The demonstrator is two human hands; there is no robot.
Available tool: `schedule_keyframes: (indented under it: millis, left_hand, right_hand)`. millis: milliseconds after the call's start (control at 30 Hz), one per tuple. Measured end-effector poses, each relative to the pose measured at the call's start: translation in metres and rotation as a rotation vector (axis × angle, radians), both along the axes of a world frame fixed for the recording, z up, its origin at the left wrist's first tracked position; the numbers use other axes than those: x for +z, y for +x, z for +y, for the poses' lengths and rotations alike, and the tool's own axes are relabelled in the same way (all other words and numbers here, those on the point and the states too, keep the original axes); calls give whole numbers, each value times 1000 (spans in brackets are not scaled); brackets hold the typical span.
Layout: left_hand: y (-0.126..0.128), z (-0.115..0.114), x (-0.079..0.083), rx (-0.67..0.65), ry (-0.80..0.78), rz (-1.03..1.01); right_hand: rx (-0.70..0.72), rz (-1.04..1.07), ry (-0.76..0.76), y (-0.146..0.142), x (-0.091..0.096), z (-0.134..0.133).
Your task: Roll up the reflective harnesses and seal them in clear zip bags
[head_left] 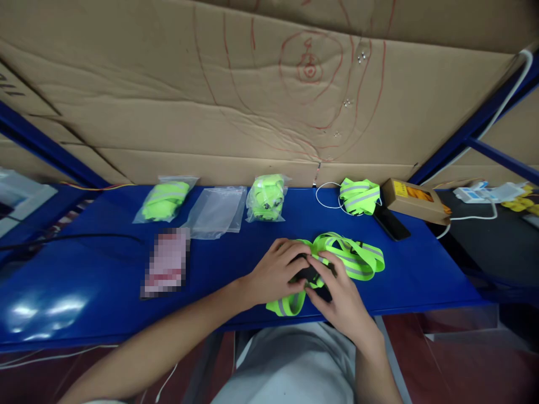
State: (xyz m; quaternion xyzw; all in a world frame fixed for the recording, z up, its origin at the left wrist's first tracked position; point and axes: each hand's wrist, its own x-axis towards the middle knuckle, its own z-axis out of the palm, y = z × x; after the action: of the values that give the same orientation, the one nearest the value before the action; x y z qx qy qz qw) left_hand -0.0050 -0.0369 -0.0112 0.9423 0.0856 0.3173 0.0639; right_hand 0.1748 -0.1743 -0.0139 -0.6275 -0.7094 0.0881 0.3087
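Note:
A neon yellow-green reflective strap (357, 261) with grey stripes lies loosely looped on the blue table, with one end curling toward the front edge. My left hand (280, 269) and my right hand (337, 292) meet over its near part. Both have bent fingers closed around a black piece on the strap, perhaps a buckle (310, 274). The fingers hide much of this piece, so its exact form is unclear.
Along the back of the blue table (219, 269) are a bagged green bundle (166, 201), clear plastic bags (217, 210), another bagged bundle (267, 197) and a folded strap (360, 195). A phone (391, 223) and cardboard box (412, 199) sit right; a blurred-out item (165, 262) lies left.

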Motion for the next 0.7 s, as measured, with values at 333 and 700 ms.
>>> schedule_keyframes:
  millis: [333, 700]
  left_hand:
    - [-1, 6, 1, 3, -47, 58]
    - [-1, 10, 8, -1, -193, 153]
  right_hand:
    - [-109, 132, 107, -3, -11, 10]
    - [-183, 278, 241, 31, -14, 7]
